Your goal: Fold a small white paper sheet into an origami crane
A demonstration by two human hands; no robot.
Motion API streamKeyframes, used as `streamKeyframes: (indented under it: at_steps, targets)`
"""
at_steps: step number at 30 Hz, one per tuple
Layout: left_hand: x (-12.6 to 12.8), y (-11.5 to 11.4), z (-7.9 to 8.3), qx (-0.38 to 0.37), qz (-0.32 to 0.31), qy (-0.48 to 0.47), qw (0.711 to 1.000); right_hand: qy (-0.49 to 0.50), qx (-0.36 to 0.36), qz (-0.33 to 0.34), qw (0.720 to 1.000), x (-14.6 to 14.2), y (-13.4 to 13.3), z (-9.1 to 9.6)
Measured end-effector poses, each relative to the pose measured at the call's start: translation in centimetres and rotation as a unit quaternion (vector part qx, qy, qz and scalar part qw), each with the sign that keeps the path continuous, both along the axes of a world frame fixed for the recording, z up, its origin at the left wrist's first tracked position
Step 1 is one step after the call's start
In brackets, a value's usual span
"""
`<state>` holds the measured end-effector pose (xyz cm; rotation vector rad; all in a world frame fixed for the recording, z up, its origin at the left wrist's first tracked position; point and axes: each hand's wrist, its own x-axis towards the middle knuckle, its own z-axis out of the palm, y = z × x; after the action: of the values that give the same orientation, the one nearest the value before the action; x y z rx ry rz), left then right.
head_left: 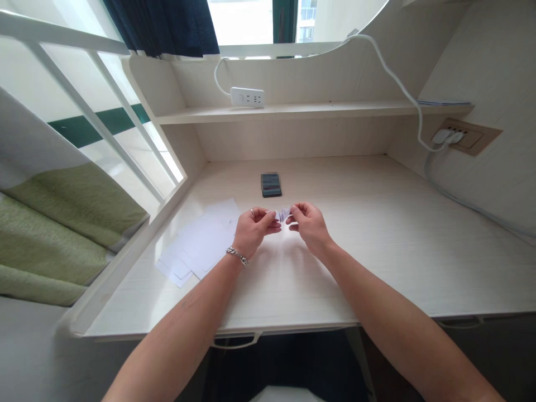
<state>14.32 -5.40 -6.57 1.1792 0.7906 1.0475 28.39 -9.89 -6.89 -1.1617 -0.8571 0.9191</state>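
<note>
Between my two hands is a small piece of folded white paper (282, 215), held above the desk (377, 240). My left hand (254, 228) pinches its left end between thumb and fingers; a ring and a chain bracelet (237, 256) are on that side. The paper's right end is pinched by my right hand (310, 224), thumb against forefinger. The exact folded shape is too small to make out. Just beyond the hands lies a dark phone (271, 185), flat on the desk. Loose white sheets of paper (205, 237) overlap to the left of my left hand.
A shelf (301, 110) runs across the back, carrying a white power strip (247, 97). White plugs (448, 137) sit in a wall socket at the right, with a cable (397, 81) hanging there. White railing (125, 106) and a green-grey cloth (62, 223) border the left side.
</note>
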Motion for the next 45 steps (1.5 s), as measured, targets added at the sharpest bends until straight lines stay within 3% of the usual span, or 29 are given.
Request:
streamKeyframes:
  at_steps: [4, 8, 14, 19, 25, 34, 39, 45]
  targets:
    - [-0.1, -0.1, -0.2, 0.05, -0.009, 0.023, 0.998, -0.124, 0.046, -0.013, 0.991, 0.0, -0.2, -0.3]
    - [-0.1, 0.0, -0.6, 0.086, -0.002, 0.045, 0.995, -0.299, 0.063, -0.022, 0.952, 0.3, -0.7, 0.0]
    - [-0.4, 0.4, -1.1, 0.147, 0.008, 0.131, 0.98, -0.393, -0.034, 0.027, 0.918, 1.0, -0.7, 0.0]
    - [-0.6, 0.6, -1.5, 0.18, -0.011, 0.168, 0.969, -0.453, -0.065, 0.091, 0.885, 1.1, -0.6, -0.3]
    - [-0.7, 0.8, -1.6, 0.156, -0.044, 0.195, 0.967, -0.352, -0.068, 0.16, 0.92, 0.8, -0.8, 0.0]
    - [-0.7, -0.3, 0.6, 0.019, -0.125, 0.248, 0.96, -0.15, -0.104, 0.257, 0.949, 1.3, -0.7, 0.3]
    - [-0.9, -0.2, 0.9, -0.003, -0.17, 0.189, 0.967, -0.067, -0.112, 0.262, 0.956, 1.4, -1.0, 0.8]
    - [-0.8, -0.2, 0.7, 0.008, -0.167, 0.121, 0.978, -0.003, -0.077, 0.276, 0.958, 1.5, -0.8, 0.4]
